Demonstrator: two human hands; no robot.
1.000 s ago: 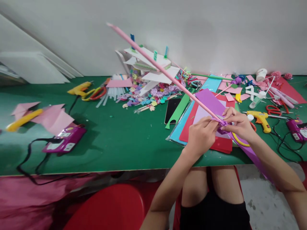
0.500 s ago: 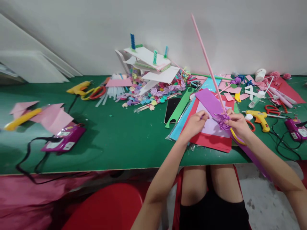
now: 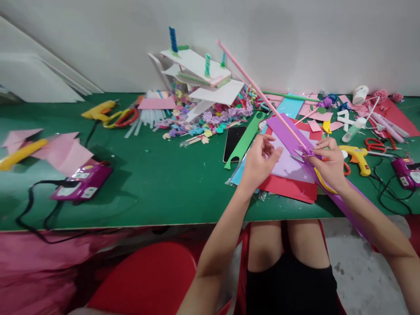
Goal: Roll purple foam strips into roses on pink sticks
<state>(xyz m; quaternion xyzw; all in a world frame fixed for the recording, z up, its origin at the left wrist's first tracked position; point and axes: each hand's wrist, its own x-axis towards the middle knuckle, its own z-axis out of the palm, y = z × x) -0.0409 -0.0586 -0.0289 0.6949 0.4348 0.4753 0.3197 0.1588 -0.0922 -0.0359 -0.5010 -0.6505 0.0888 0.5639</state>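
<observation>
My right hand (image 3: 328, 162) pinches the purple paper flower (image 3: 308, 153) at the lower end of a long pink stick (image 3: 256, 87). The stick leans up and to the left. My left hand (image 3: 261, 161) is raised left of the flower, fingers curled but apart, holding nothing. Below both hands lie a pale lilac sheet (image 3: 284, 168) and red sheets (image 3: 288, 188). A purple strip (image 3: 348, 203) runs under my right wrist and over the table's front edge. Scissors with a yellow handle (image 3: 324, 183) lie beside my right hand, their blades near the flower.
Yellow glue guns lie at the right (image 3: 359, 156) and left (image 3: 98, 110). Purple power strips (image 3: 82, 183) with black cords sit near both ends. A white tiered card model (image 3: 200, 68) stands behind heaped small flowers (image 3: 216, 116). A black phone (image 3: 232, 142) lies beside a green strip (image 3: 246, 140).
The pink stick has tipped to the left, and the flower has turned with it in my right hand. My left hand has opened somewhat and moved slightly left. The whole view has shifted a little.
</observation>
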